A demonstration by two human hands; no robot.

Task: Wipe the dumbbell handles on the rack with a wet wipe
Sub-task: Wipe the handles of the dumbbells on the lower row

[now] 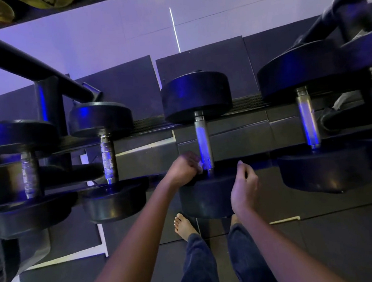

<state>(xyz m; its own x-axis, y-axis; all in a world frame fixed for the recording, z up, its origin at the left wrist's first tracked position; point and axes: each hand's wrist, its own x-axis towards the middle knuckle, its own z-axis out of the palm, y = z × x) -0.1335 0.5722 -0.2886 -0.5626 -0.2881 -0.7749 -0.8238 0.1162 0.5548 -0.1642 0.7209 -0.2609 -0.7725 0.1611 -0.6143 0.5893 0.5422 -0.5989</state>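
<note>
The left grip [184, 169] is curled round a white wipe [199, 165], pressing it to the near end of the middle dumbbell's [196, 94] handle [203, 139], which lies on the rack [150, 153] among four others. The right grip [245, 184] hangs loosely curled and holds nothing, just above that dumbbell's near head. Bare feet stand on the dark floor [326, 241] below.

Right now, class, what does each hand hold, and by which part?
The left hand grips a bunched white wipe, fist closed round it, at the near end of the middle dumbbell's handle. The right hand holds nothing.
</note>
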